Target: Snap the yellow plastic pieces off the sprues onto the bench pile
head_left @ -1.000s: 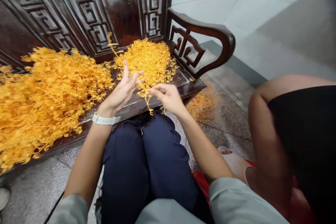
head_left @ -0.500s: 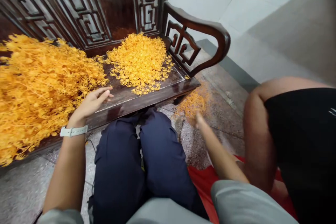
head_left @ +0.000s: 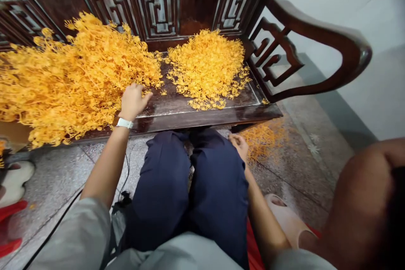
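Observation:
My left hand, with a white watch at the wrist, reaches into the edge of the big heap of orange plastic sprigs on the dark wooden bench; its fingers are curled closed around some sprigs. A smaller orange pile lies to the right on the seat. My right hand rests beside my right knee, fingers loosely curled, next to scattered orange bits on the floor. What, if anything, it holds is hidden.
The bench has a carved back and a curved armrest at the right. Another person's bare arm and a pale slipper sit at lower right. A cable trails on the stone floor by my left leg.
My left hand moved from open above the seat into the big heap and closed. My right hand drew back from the floor scatter to my knee. The view swung left.

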